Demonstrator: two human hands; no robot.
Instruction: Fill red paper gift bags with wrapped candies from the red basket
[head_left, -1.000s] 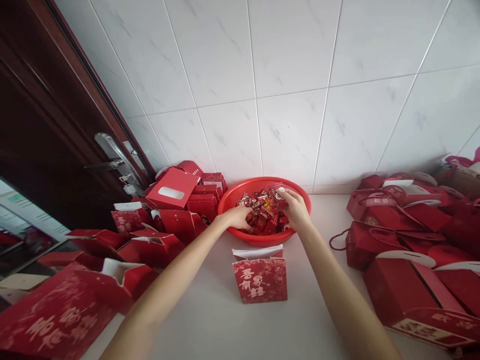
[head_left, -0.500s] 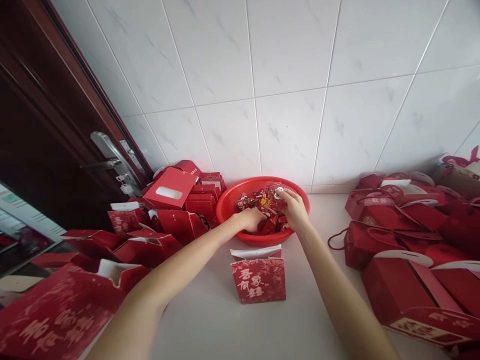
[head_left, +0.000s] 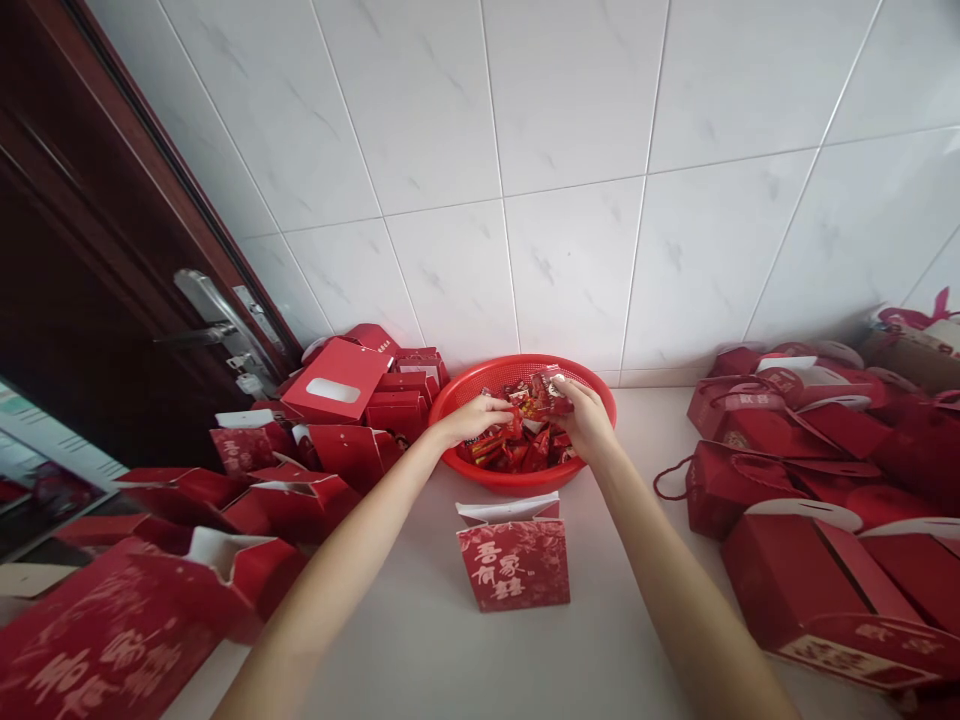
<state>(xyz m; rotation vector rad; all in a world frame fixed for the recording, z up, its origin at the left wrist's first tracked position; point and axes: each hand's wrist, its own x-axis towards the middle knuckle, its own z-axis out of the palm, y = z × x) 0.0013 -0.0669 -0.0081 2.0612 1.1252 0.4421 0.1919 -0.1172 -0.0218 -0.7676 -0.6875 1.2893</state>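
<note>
A red plastic basket (head_left: pixel 517 482) full of small wrapped candies (head_left: pixel 517 455) stands against the wall. Over its left part is my left hand (head_left: pixel 480 417), its fingers closed on a small red candy packet (head_left: pixel 513 424). My right hand (head_left: pixel 585 412) reaches over the basket's right side and grips some red wrapped candies (head_left: pixel 551 390). In front of the basket a red paper box (head_left: pixel 514 565) with pale characters stands upright on the white table (head_left: pixel 420 620), its top open.
Several open red boxes (head_left: pixel 337 380) crowd the left side, near a dark door with a metal handle (head_left: pixel 217 310). Closed red boxes (head_left: pixel 814 570), some with cord handles, fill the right side. Behind is a tiled wall (head_left: pixel 577 270).
My left hand has moved left and up from deep among the candies to above them. My right hand has stayed at the basket's right side. The view has shifted slightly.
</note>
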